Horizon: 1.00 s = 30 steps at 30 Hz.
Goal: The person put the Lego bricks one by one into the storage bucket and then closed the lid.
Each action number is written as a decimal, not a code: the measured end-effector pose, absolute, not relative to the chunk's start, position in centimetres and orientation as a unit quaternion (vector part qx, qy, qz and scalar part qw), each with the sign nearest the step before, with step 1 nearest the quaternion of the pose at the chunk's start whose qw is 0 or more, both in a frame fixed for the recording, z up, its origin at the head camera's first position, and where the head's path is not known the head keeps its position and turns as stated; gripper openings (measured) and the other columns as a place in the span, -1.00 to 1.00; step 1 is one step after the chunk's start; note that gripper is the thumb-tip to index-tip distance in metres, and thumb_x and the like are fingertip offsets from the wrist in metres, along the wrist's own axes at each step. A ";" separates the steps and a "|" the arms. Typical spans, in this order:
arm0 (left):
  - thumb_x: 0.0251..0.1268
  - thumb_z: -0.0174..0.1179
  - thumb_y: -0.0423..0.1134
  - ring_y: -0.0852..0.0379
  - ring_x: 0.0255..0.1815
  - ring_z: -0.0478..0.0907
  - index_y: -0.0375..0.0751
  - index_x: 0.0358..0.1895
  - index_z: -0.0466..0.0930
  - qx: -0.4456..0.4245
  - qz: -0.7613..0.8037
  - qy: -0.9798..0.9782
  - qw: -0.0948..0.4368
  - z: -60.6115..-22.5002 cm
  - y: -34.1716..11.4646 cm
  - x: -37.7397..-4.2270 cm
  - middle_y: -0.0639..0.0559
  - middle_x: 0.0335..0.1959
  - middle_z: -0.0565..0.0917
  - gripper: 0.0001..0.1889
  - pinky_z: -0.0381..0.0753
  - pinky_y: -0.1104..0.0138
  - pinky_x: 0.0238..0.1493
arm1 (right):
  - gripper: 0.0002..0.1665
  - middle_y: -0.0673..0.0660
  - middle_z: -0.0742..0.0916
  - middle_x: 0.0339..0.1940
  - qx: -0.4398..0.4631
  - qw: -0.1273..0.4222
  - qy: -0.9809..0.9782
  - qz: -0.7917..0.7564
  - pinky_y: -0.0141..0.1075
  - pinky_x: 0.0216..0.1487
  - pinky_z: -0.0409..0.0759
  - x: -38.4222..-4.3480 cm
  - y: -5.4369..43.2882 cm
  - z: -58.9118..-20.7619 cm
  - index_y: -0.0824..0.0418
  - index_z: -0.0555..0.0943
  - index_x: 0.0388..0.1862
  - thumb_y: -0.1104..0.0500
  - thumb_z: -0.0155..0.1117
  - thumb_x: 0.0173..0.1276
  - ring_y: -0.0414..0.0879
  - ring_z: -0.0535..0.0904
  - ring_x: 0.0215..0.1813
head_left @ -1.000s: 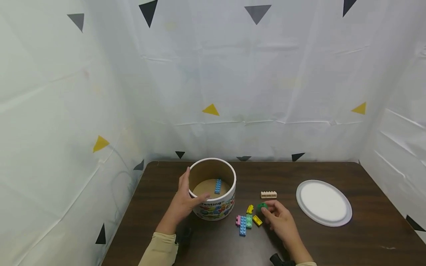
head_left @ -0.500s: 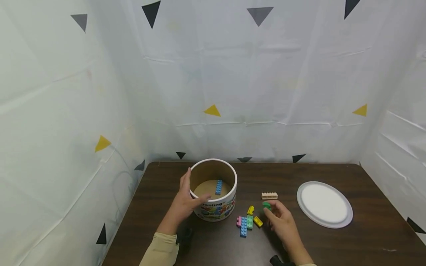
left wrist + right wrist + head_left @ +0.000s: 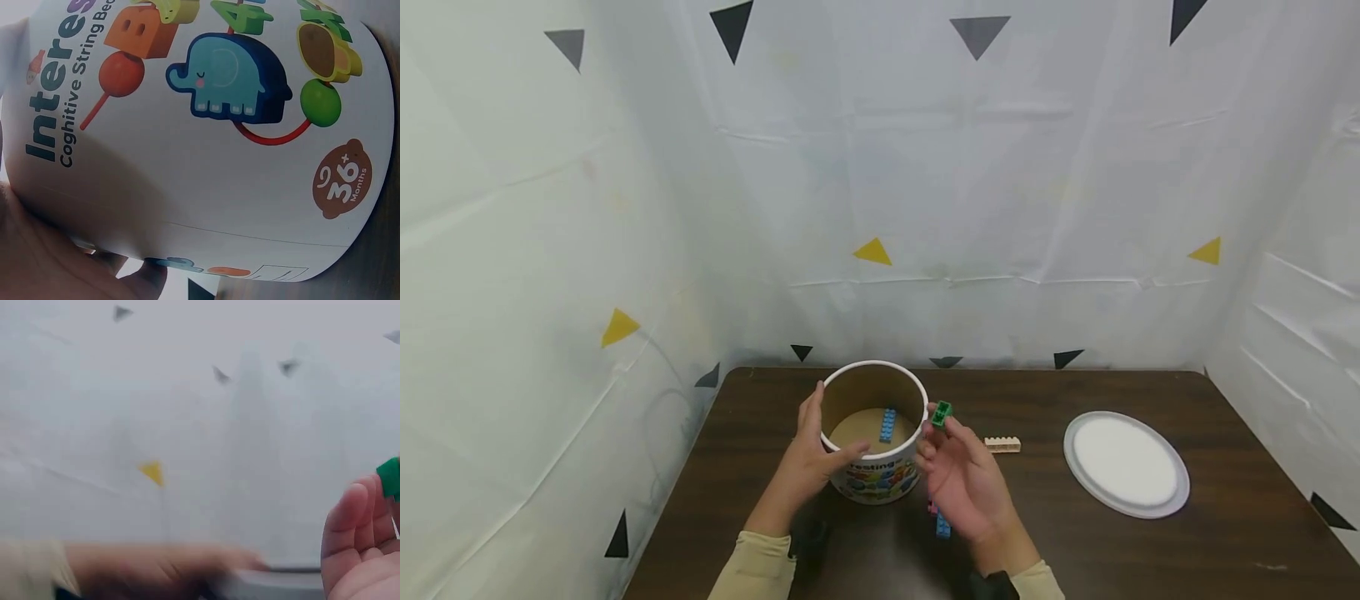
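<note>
A white round tub [image 3: 880, 485] with printed beads on its side stands on the dark table, a blue toy brick [image 3: 887, 425] lying on its floor. My left hand [image 3: 805, 457] grips the tub at its left, thumb along the front rim. The printed wall [image 3: 206, 169] fills most of the left wrist view. Between thumb and fingertips, my right hand [image 3: 966, 487] pinches a small green toy brick [image 3: 941, 414], raised just right of the tub's rim. The green brick [image 3: 390, 478] shows at the right edge of the right wrist view.
Partly covered by my right hand, a blue brick [image 3: 943, 527] and a bit of pink brick lie on the table; the other small bricks there are hidden. Behind sits a beige brick [image 3: 1002, 445]. A white round lid [image 3: 1126, 464] lies at the right.
My right hand has lifted the green brick and carried it left and up from the table to beside the tub's rim, turning palm upward. My left hand stays on the tub.
</note>
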<state>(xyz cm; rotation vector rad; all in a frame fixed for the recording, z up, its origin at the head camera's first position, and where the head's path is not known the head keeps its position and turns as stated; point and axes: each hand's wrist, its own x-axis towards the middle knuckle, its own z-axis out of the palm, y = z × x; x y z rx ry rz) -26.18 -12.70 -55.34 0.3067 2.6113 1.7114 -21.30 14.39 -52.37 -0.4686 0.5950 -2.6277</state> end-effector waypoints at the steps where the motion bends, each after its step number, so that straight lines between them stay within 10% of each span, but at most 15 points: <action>1: 0.23 0.58 0.18 -0.40 0.62 0.29 0.16 0.83 -0.29 0.099 0.545 0.833 0.001 -55.4 -12.7 -26.1 -0.02 0.81 -0.07 0.34 0.39 -0.35 0.52 | -0.57 -0.03 0.66 0.02 -0.162 0.212 0.204 -0.942 -0.39 0.02 0.57 -21.5 13.4 -51.6 0.08 0.52 0.35 0.03 -0.31 0.89 -0.22 0.53 -0.11; 9: 0.26 0.58 0.13 -0.38 0.64 0.26 0.12 0.83 -0.33 0.113 0.557 0.823 0.003 -55.4 -12.9 -26.2 -0.05 0.82 -0.11 0.35 0.43 -0.29 0.52 | -0.77 -0.02 0.67 -0.02 -0.069 0.198 0.367 -0.906 -0.31 0.30 0.58 -23.9 7.7 -48.5 0.06 0.54 0.10 0.05 -0.07 0.85 -0.11 0.64 0.19; 17: 0.27 0.57 0.14 -0.39 0.65 0.25 0.20 0.83 -0.35 0.110 0.550 0.828 0.012 -55.1 -12.8 -26.2 0.00 0.82 -0.12 0.34 0.41 -0.30 0.53 | -0.69 -0.01 0.63 -0.26 -0.044 0.213 0.411 -0.885 -0.31 0.14 0.66 -24.2 7.8 -48.0 0.06 0.59 -0.14 0.10 -0.05 0.84 -0.12 0.63 -0.04; 30: 0.27 0.55 0.21 -0.43 0.62 0.29 0.15 0.84 -0.31 0.099 0.541 0.835 0.014 -55.3 -12.8 -26.3 -0.01 0.81 -0.09 0.32 0.42 -0.37 0.50 | -0.81 0.02 0.67 -0.20 -0.038 0.176 0.447 -0.876 -0.35 0.05 0.71 -23.9 7.4 -48.4 0.18 0.42 0.19 0.18 0.16 0.75 -0.15 0.66 -0.12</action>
